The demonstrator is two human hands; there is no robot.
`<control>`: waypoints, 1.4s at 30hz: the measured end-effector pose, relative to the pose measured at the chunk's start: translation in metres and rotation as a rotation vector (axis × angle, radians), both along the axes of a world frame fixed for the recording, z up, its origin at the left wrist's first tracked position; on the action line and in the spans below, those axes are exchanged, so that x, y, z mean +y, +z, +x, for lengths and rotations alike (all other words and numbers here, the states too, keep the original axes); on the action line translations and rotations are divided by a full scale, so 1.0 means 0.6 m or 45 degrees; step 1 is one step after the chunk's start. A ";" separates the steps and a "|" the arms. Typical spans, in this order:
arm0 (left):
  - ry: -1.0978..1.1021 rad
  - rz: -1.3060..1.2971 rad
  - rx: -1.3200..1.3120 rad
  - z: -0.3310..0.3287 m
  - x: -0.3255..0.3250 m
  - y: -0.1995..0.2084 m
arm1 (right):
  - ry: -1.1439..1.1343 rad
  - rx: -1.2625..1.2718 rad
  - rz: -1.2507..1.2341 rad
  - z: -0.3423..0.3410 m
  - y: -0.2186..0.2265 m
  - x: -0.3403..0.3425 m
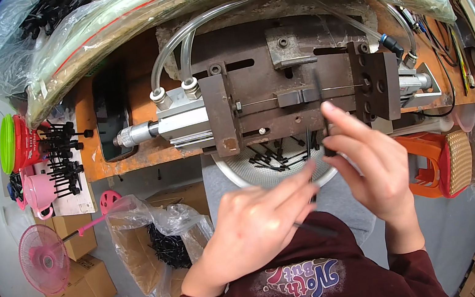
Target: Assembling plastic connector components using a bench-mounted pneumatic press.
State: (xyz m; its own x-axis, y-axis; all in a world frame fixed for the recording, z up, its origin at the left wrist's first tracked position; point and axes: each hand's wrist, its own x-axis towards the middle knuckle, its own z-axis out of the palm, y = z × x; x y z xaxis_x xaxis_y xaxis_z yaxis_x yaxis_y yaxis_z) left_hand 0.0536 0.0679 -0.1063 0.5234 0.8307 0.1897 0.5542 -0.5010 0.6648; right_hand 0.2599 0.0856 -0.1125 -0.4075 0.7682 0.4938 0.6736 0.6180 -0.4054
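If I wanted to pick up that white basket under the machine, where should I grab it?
Probably take the white basket by its rim, at the near left and near right, coming in from the wearer's side. That edge curves out past the machine, which covers the far part. I'd keep it level, since loose black pieces lie inside.

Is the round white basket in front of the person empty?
No, several thin black pieces lie inside the white basket.

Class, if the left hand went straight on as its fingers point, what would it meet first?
Probably the right hand, just ahead of the left hand, though depth is unclear.
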 end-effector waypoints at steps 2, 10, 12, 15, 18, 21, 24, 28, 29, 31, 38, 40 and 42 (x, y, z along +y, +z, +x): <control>-0.087 -0.170 -0.025 -0.012 -0.019 -0.019 | -0.002 -0.150 0.051 -0.009 -0.010 -0.001; -0.013 -0.534 0.103 -0.018 -0.046 -0.128 | -0.115 -0.366 -0.041 -0.047 0.008 0.007; 0.043 -0.553 0.079 -0.015 -0.045 -0.146 | -0.126 -0.389 -0.062 -0.048 0.015 0.006; 0.188 -0.555 0.054 -0.008 -0.044 -0.180 | -0.112 -0.379 -0.070 -0.049 0.016 0.004; 0.329 -0.539 0.123 -0.009 -0.037 -0.211 | -0.003 -0.152 0.032 -0.034 -0.003 0.015; 0.505 -0.489 0.240 -0.023 -0.039 -0.265 | 0.047 0.336 0.094 -0.004 -0.081 0.001; 0.616 -0.422 0.238 -0.031 -0.038 -0.279 | -0.392 0.291 -0.403 0.010 -0.180 -0.036; 0.596 -0.286 0.118 -0.033 -0.038 -0.281 | -0.519 -0.331 -0.387 0.068 -0.415 -0.019; 0.602 -0.309 0.096 -0.033 -0.039 -0.278 | -0.640 -0.444 -0.727 0.060 -0.435 0.009; 0.598 -0.352 0.050 -0.027 -0.037 -0.261 | -0.722 -0.538 -0.859 0.057 -0.481 0.038; 0.542 -0.290 -0.121 -0.027 -0.059 -0.256 | -0.577 -0.347 -0.689 0.073 -0.527 0.046; 0.518 -0.324 -0.137 -0.028 -0.065 -0.257 | -0.602 -0.278 -0.854 0.078 -0.520 0.043; 0.492 -0.371 -0.142 -0.024 -0.071 -0.258 | -0.650 -0.224 -1.018 0.077 -0.519 0.042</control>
State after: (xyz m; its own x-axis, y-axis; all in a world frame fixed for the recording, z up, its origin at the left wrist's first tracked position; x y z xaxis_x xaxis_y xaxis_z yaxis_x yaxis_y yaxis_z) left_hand 0.0390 0.0254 -0.2612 0.1566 0.9868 -0.0420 0.5805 -0.0576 0.8122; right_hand 0.3058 0.1108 -0.4241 0.0504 0.9561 -0.2886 0.8759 -0.1812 -0.4471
